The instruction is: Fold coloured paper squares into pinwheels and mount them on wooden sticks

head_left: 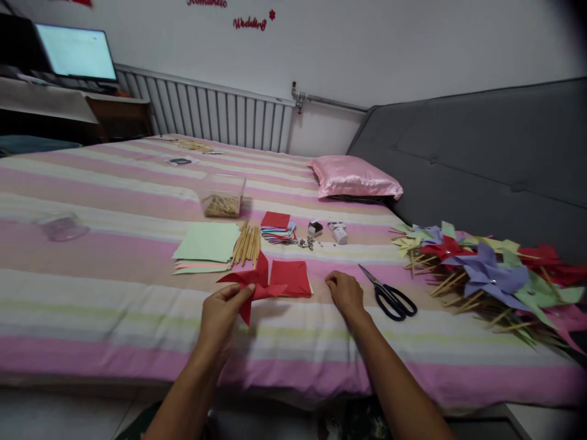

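Observation:
A red paper pinwheel [261, 276] with folded blades is pinched between the thumb and fingers of my left hand [224, 310]. My right hand [346, 294] rests low over the bed with its fingers curled together; whatever they hold, if anything, is hidden. Between the hands lies a stack of red paper squares [290, 278]. Black-handled scissors [389, 298] lie just right of my right hand. Beyond the hands are small metal pieces [306, 243], a pile of small coloured squares [276, 227], thin wooden sticks [247, 243] and light green paper sheets [206, 242].
Finished pinwheels [490, 275] on sticks are heaped at the right. A clear box [223, 205] holds more sticks, and its clear lid [62, 226] lies at left. Two small boxes [338, 232] and a pink pillow [355, 176] stand farther back on the striped bed [137, 318].

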